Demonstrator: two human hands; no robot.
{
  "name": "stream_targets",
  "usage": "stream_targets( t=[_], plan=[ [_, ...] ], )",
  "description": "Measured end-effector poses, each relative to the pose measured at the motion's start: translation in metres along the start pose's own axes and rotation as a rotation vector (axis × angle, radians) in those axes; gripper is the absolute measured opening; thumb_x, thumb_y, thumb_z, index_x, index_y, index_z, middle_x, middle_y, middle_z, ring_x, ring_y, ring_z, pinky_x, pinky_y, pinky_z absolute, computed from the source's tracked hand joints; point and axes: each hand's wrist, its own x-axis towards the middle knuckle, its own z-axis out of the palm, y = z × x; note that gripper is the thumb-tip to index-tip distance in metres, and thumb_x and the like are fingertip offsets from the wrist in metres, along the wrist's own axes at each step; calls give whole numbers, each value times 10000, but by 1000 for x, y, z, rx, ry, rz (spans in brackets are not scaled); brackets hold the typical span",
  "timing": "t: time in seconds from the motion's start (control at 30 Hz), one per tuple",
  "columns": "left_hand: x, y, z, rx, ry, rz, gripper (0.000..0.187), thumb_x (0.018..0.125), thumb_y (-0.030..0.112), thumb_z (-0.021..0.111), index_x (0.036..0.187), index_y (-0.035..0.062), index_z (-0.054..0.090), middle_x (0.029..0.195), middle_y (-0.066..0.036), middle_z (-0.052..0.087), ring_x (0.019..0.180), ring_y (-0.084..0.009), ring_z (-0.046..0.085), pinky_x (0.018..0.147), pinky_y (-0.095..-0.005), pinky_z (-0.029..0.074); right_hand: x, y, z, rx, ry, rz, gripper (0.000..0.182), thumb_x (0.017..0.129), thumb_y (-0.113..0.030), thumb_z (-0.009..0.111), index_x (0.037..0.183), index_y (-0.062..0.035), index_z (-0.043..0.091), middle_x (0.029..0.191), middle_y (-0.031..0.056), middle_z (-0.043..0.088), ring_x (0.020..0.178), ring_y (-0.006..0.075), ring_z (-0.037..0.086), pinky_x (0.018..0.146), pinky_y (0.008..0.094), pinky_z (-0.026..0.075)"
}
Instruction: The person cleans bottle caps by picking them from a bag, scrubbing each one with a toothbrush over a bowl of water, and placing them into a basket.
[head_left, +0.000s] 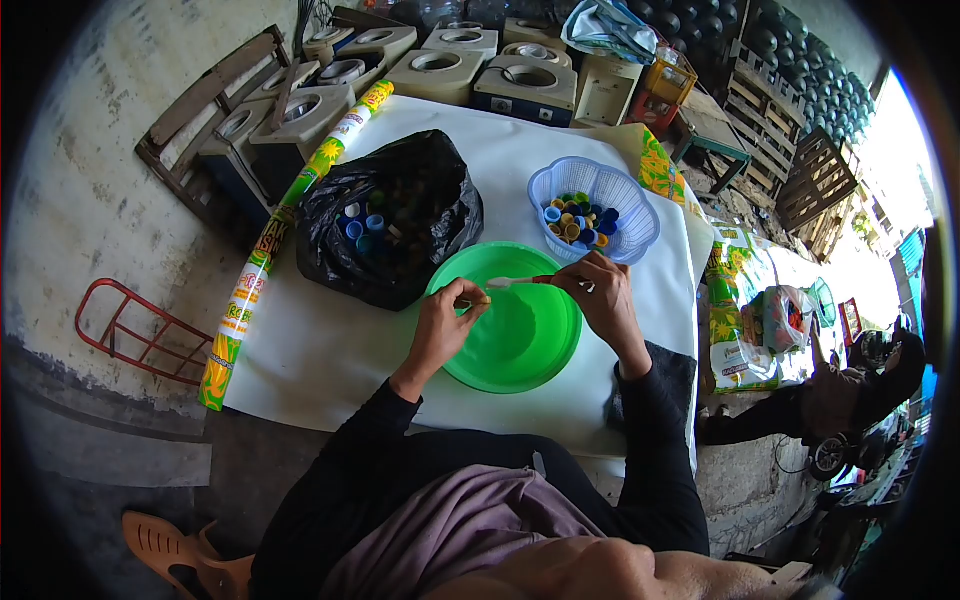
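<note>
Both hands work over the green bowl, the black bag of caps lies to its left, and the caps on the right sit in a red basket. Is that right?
Not quite. The head view shows the basket holding the caps is blue, not red. The rest stands: the left hand and right hand are over the green bowl, and the black bag of caps lies to its left.

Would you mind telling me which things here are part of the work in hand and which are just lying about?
In use:
- left hand, pinching a small piece
- right hand, holding a thin tool
- green basin
- blue basket of bottle caps
- black bag of caps

Lying about:
- red metal frame
- rolled mat
- row of beige machine housings
- wooden crates
</note>
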Motion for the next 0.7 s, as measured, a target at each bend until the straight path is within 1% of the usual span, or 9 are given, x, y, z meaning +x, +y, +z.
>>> stream_targets(
  t=[0.03, 0.07, 0.2, 0.3, 0.33, 0.43, 0.53, 0.63, 0.7],
  plan=[
    [0, 4, 0, -15, -7, -32, 197, 888, 4, 791, 1057, 0, 689, 969, -124, 756, 902, -228, 761, 789, -334, 605, 0, 0, -1, 119, -30, 44, 132, 843, -248, 828, 867, -119, 824, 815, 2, 673, 847, 208, 645, 928, 419, 354],
    [1, 4, -1, -4, -14, -49, 202, 893, 2, 785, 1074, 3, 694, 968, -125, 751, 901, -228, 759, 786, -333, 606, -2, 8, 3, 1, -4, -113, 117, 843, -235, 825, 877, -123, 830, 812, 7, 677, 832, 206, 650, 919, 424, 359],
    [1, 5, -5, 44, -29, -34, 257, 915, 7, 775, 1165, 0, 717, 1007, -119, 742, 912, -203, 756, 786, -324, 603, -2, 8, 6, -237, 104, -116, 122, 828, -258, 836, 853, -139, 831, 828, -3, 675, 862, 189, 637, 932, 388, 361],
    [2, -1, -4, 28, -47, 14, 279, 927, -2, 752, 1205, 6, 728, 1056, -122, 718, 892, -202, 748, 774, -312, 616, -5, 6, 6, -397, -68, -153, 161, 837, -285, 831, 851, -124, 832, 821, -15, 665, 894, 196, 639, 922, 410, 340],
    [2, -3, -4, 18, -61, 27, 281, 930, -8, 740, 1211, 10, 730, 1070, -125, 706, 878, -208, 744, 767, -307, 624, -6, 11, 7, -381, -71, -219, 165, 841, -301, 827, 858, -138, 833, 836, -20, 663, 896, 187, 637, 892, 408, 341],
    [6, -1, -5, -44, -94, -100, 286, 909, -3, 767, 1193, -8, 732, 1130, -132, 697, 931, -212, 754, 792, -302, 635, -2, 5, 2, -279, 41, -100, 124, 843, -248, 825, 882, -131, 827, 837, -1, 672, 885, 197, 645, 951, 385, 362],
    [8, -1, -9, -39, -149, -26, 320, 887, -1, 793, 1197, -34, 723, 1172, -144, 694, 969, -232, 762, 816, -306, 641, 0, -10, -5, -129, 40, 13, 117, 855, -238, 815, 888, -126, 825, 831, -2, 674, 868, 194, 648, 957, 378, 367],
    [12, -3, -8, -2, -169, -3, 347, 868, -5, 811, 1197, -54, 715, 1185, -151, 701, 973, -242, 767, 823, -311, 641, -3, -1, 0, -126, -43, -204, 102, 866, -227, 804, 888, -129, 823, 830, -4, 676, 857, 186, 651, 926, 372, 370],
    [12, 2, -9, -3, -186, -16, 349, 863, -9, 813, 1195, -55, 716, 1168, -152, 710, 957, -241, 769, 823, -312, 640, -3, -2, -3, -154, -28, -141, 105, 864, -237, 802, 896, -140, 825, 843, -8, 671, 870, 183, 648, 922, 377, 368]
  ],
)
